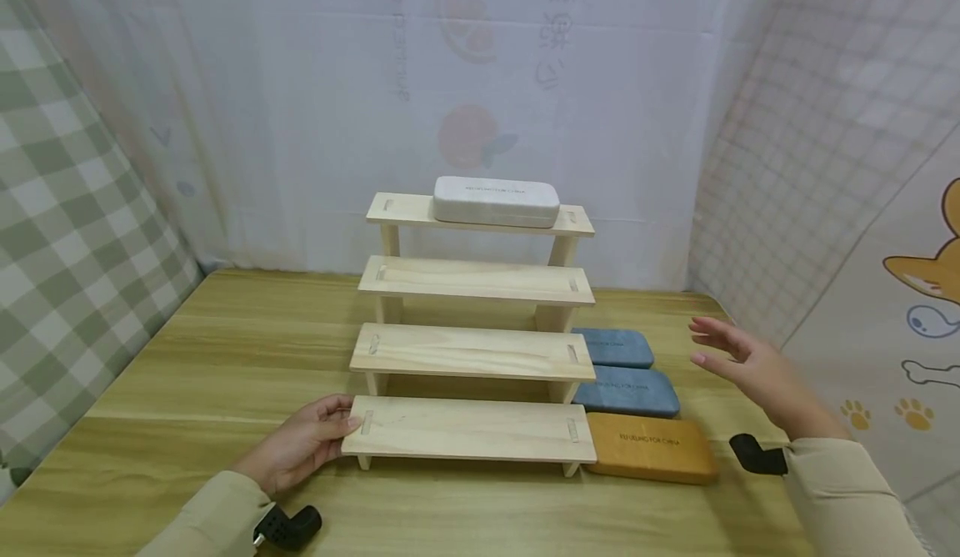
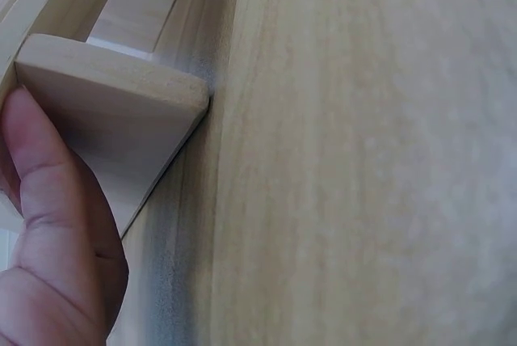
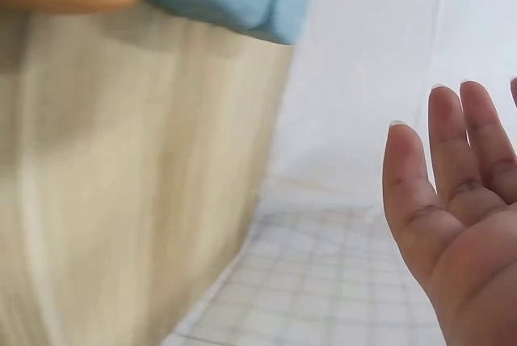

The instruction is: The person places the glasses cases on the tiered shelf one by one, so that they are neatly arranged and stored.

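A stepped wooden display stand (image 1: 472,428) with several pale shelves stands on the table. My left hand (image 1: 303,440) holds the left end of its lowest shelf. In the left wrist view, the thumb (image 2: 48,176) lies against the wood beside a side support (image 2: 113,79); the other fingers are mostly hidden. A white glasses case (image 1: 495,202) sits on the top shelf. To the stand's right lie an orange case (image 1: 652,447) and two blue cases (image 1: 626,390), partly hidden by the shelves. My right hand (image 1: 757,373) hovers right of these cases, fingers extended, holding nothing.
The wood-grain table (image 1: 247,348) carries everything. A pale printed curtain (image 1: 300,123) hangs behind it, a green checked cloth (image 1: 67,173) on the left, and a grid-patterned cloth (image 1: 810,140) on the right.
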`<move>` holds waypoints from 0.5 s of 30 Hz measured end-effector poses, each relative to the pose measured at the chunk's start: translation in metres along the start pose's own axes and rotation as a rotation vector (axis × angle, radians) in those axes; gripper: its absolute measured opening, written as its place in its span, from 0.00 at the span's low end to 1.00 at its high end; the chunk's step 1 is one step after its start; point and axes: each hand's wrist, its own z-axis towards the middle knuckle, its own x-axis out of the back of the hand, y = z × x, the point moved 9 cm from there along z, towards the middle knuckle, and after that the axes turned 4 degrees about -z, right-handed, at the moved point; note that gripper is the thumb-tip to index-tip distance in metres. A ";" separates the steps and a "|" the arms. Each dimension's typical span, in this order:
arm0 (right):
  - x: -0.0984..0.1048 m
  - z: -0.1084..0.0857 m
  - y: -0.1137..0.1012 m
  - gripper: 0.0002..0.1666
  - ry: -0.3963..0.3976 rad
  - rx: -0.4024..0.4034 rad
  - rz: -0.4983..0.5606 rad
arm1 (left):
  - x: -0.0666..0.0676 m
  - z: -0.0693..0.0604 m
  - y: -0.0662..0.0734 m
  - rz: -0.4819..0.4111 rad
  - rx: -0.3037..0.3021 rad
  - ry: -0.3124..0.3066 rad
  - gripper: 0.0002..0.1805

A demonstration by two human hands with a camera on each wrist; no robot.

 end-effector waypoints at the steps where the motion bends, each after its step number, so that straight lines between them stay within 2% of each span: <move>1: -0.003 -0.003 0.004 0.36 -0.015 -0.012 -0.012 | 0.000 0.000 0.000 -0.001 0.001 0.000 0.30; 12: -0.034 -0.034 0.040 0.37 -0.151 -0.129 -0.043 | 0.001 0.000 -0.001 -0.008 0.008 0.016 0.33; 15: -0.041 -0.041 0.046 0.37 -0.199 -0.153 -0.007 | 0.001 0.000 -0.001 -0.005 0.012 0.025 0.34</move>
